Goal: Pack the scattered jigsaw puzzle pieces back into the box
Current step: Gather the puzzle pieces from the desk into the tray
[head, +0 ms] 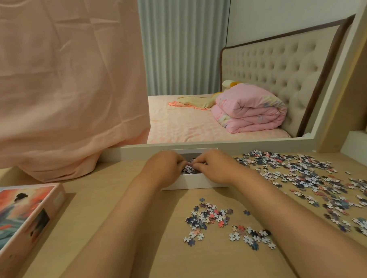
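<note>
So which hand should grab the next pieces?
Right. The right hand sits beside the big scatter of pieces; beside the left hand lies only the box lid.

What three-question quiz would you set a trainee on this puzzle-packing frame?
1. True or false: the left hand and right hand, fingers curled, both hold jigsaw pieces over the open white cardboard box.
2. Where does the picture-printed pink box lid lie? A) to the left of the white box; B) to its right; C) on top of it.
3. Fill in: the biggest scatter of loose pieces lies on the light wooden table to the box's ____.

Key: 1 true; 2 A; 3 right.
</note>
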Action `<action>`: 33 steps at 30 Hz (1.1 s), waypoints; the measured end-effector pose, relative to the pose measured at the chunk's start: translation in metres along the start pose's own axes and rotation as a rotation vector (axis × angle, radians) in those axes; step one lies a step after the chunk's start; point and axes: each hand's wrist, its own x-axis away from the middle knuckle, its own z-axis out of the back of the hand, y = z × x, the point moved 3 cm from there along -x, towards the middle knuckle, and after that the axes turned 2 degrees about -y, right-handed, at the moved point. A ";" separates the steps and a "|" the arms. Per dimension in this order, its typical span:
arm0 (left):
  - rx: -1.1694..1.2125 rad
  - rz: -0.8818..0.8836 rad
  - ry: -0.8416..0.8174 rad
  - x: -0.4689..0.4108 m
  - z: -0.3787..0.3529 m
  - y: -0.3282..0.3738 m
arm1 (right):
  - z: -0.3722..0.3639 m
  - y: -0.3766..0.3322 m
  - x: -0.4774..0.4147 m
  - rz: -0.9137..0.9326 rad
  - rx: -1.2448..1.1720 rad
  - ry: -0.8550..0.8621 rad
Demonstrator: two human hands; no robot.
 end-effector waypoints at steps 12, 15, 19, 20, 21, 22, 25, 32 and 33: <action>0.007 -0.206 0.106 0.038 0.025 0.065 | 0.054 0.007 0.080 0.002 -0.097 -0.033; 0.060 -0.209 -0.087 0.057 0.018 0.092 | 0.052 0.014 0.109 -0.063 0.010 -0.281; -0.054 -0.148 -0.435 0.084 -0.011 0.108 | 0.049 0.027 0.145 -0.184 0.202 -0.487; -0.095 -0.139 -0.492 0.090 -0.017 0.110 | 0.049 0.031 0.153 -0.215 0.246 -0.509; -0.124 -0.142 -0.525 0.095 -0.023 0.112 | 0.049 0.036 0.160 -0.238 0.276 -0.523; -0.132 -0.150 -0.540 0.100 -0.028 0.115 | 0.049 0.041 0.166 -0.257 0.285 -0.523; -0.041 -0.189 -0.530 0.109 -0.036 0.127 | 0.049 0.050 0.176 -0.285 0.190 -0.439; 0.110 -0.266 -0.295 0.097 -0.049 0.129 | 0.032 0.047 0.168 -0.249 -0.132 -0.194; 0.108 -0.276 -0.259 0.096 -0.047 0.125 | 0.030 0.044 0.165 -0.240 -0.145 -0.172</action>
